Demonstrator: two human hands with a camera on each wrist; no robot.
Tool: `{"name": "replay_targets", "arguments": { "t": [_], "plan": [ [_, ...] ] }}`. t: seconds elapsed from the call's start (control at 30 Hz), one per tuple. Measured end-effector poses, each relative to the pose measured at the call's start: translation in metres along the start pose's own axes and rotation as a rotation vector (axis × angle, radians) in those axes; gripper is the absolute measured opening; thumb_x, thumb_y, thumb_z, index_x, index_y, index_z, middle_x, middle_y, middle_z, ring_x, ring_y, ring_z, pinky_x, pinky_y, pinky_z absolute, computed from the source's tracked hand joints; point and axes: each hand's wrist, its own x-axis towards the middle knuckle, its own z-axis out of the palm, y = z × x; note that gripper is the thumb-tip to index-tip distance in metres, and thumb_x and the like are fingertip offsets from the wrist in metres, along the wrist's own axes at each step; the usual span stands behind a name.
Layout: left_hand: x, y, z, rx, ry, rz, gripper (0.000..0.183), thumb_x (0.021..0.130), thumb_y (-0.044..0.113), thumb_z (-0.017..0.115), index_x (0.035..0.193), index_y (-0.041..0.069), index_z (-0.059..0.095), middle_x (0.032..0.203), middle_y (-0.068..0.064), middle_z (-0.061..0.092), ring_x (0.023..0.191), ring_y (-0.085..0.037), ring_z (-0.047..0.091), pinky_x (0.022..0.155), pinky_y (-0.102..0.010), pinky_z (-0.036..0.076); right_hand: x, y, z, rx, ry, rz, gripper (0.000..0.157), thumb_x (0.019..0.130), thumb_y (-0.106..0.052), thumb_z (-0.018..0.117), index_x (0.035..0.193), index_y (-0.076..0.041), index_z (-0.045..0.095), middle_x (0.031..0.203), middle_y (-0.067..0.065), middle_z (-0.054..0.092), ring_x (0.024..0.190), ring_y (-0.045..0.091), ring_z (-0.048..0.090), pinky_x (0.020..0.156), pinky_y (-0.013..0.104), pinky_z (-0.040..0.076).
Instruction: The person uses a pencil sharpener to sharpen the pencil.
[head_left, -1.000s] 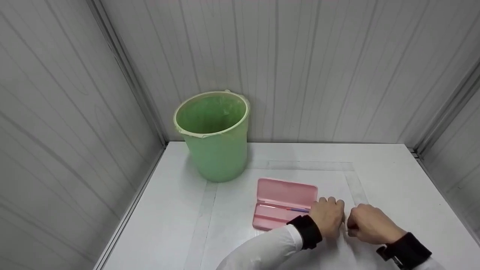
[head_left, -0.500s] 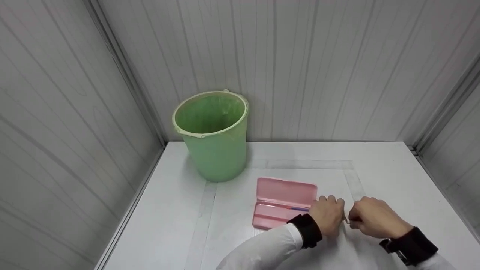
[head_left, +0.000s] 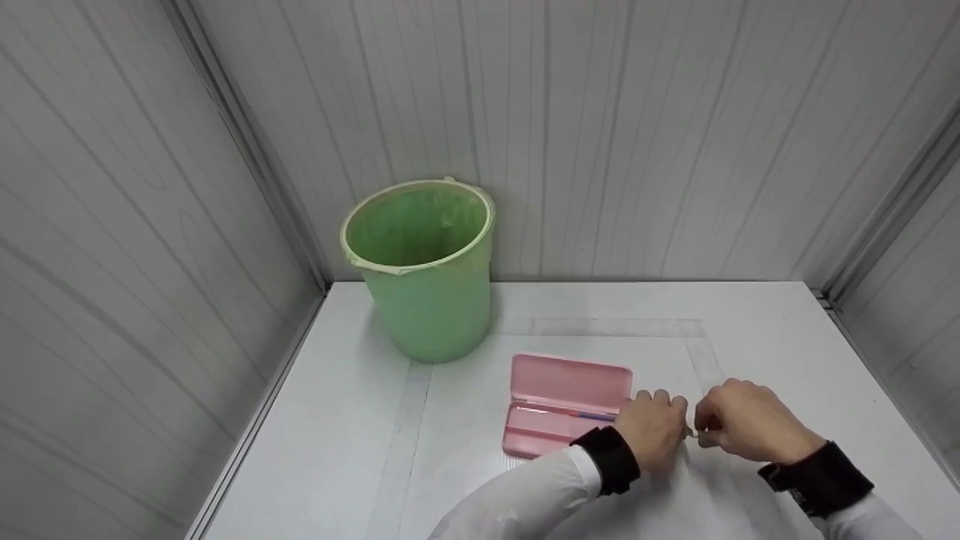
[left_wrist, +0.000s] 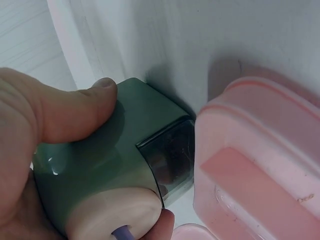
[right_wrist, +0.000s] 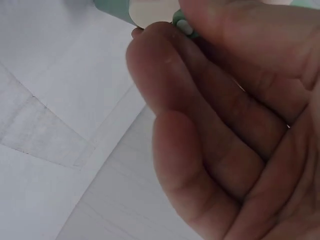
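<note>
My left hand (head_left: 651, 431) grips a green pencil sharpener (left_wrist: 100, 170), thumb pressed on its top. The sharpener has a dark see-through window (left_wrist: 172, 155) and a beige round face, where a purple stick like a pencil (left_wrist: 122, 233) shows. In the right wrist view, a small green crank handle with a pale end (right_wrist: 184, 26) is pinched by my right hand (head_left: 750, 424), beside the sharpener's beige side. From the head camera, my left hand mostly hides the sharpener. An open pink pencil case (head_left: 571, 379) lies left of it, with a red-and-blue pencil (head_left: 592, 416) inside.
A green bucket (head_left: 431, 307) stands at the back left of the white table (head_left: 480, 457). Panelled walls (head_left: 570, 135) enclose the back and sides. Clear tape strips (head_left: 615, 327) mark the tabletop.
My right hand has moved up and away from me beside the sharpener, its wrist turning slightly. The left hand keeps its hold in nearly the same place. The pencil case has stayed put.
</note>
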Motion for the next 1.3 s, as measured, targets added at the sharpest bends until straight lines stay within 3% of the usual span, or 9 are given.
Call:
{"name": "replay_targets", "arguments": {
  "t": [0.33, 0.57, 0.87, 1.13, 1.3],
  "plan": [
    [-0.001, 0.001, 0.001, 0.035, 0.046, 0.002, 0.028, 0.118, 0.052, 0.047, 0.110, 0.031, 0.064, 0.094, 0.013, 0.069, 0.077, -0.007, 0.065, 0.061, -0.023, 0.050, 0.001, 0.006, 0.001, -0.041, 0.093, 0.001, 0.028, 0.075, -0.011, 0.099, 0.070, -0.028, 0.077, 0.066, -0.022, 0.067, 0.064, -0.005, 0.051, 0.057, 0.025, 0.041],
    [0.002, 0.003, 0.003, 0.040, 0.020, 0.013, 0.023, 0.113, 0.053, 0.055, 0.115, 0.031, 0.063, 0.096, 0.014, 0.068, 0.079, -0.007, 0.064, 0.062, -0.023, 0.050, 0.008, 0.012, 0.000, -0.025, 0.072, 0.049, 0.030, 0.076, -0.013, 0.099, 0.067, -0.028, 0.075, 0.065, -0.021, 0.066, 0.064, -0.004, 0.051, 0.058, 0.025, 0.042],
    [0.001, 0.001, 0.005, 0.048, 0.063, 0.004, 0.021, 0.113, 0.052, 0.057, 0.112, 0.032, 0.063, 0.095, 0.014, 0.067, 0.078, -0.006, 0.064, 0.058, -0.023, 0.049, 0.013, 0.011, 0.002, -0.034, 0.091, 0.098, 0.033, 0.074, -0.012, 0.100, 0.065, -0.028, 0.073, 0.063, -0.020, 0.065, 0.065, 0.000, 0.053, 0.058, 0.028, 0.043],
    [0.002, 0.000, 0.001, -0.005, -0.029, 0.011, 0.031, 0.099, 0.053, 0.074, 0.115, 0.030, 0.059, 0.100, 0.013, 0.067, 0.082, -0.007, 0.063, 0.060, -0.024, 0.050, 0.018, 0.012, 0.004, -0.040, 0.076, 0.119, 0.032, 0.076, -0.009, 0.098, 0.065, -0.026, 0.073, 0.064, -0.016, 0.067, 0.064, 0.003, 0.053, 0.057, 0.028, 0.045],
    [0.002, 0.001, 0.000, -0.029, -0.037, 0.015, 0.032, 0.099, 0.053, 0.075, 0.115, 0.031, 0.060, 0.100, 0.012, 0.067, 0.082, -0.007, 0.063, 0.060, -0.025, 0.050, 0.018, 0.015, 0.006, -0.029, 0.081, 0.129, 0.031, 0.076, -0.008, 0.099, 0.065, -0.025, 0.075, 0.065, -0.015, 0.068, 0.065, 0.005, 0.054, 0.057, 0.029, 0.045]
  ]
}}
